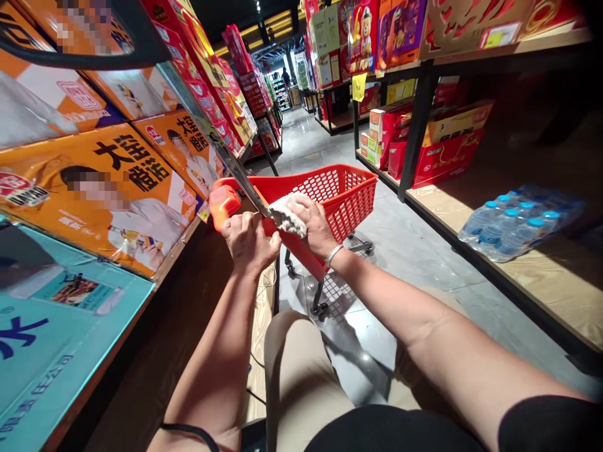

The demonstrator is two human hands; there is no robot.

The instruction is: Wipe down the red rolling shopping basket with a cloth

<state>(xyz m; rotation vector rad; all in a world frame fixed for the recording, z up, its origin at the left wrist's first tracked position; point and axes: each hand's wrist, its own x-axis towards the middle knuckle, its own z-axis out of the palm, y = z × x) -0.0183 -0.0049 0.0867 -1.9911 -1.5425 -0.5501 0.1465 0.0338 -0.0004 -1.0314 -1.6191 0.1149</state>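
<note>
- Both hands are at work on the red cart (351, 201), which stands on the tiled floor (419, 251) between two rows of shelving!
- The left hand (249, 245) is curled tight over the cart's near rim, thumb pointing across toward the other hand, just beside an orange-red plastic piece (223, 204) at the rim's left corner.
- The right hand (313, 223) is clamped over a white cloth (294, 210), fingers bunched on top, a pale band (334, 254) around that wrist.
- And there's the cloth, at the cart's near edge, grey smudges showing, right up against the lower end of a metal bar (240, 172) that slants away to the upper left.
- The hands sit close together, only a narrow gap between them.
- Over on the left shelf (176, 254), orange cartons (89, 213) crowd right up to the aisle-side edge, with a teal carton (61, 333) at the near end.
- Across the aisle, a pack of water bottles (513, 223) with blue caps rests by the aisle-side edge of the low right shelf (556, 273); farther along that same board stands a red carton (447, 147), beyond a black upright (414, 138).
</note>
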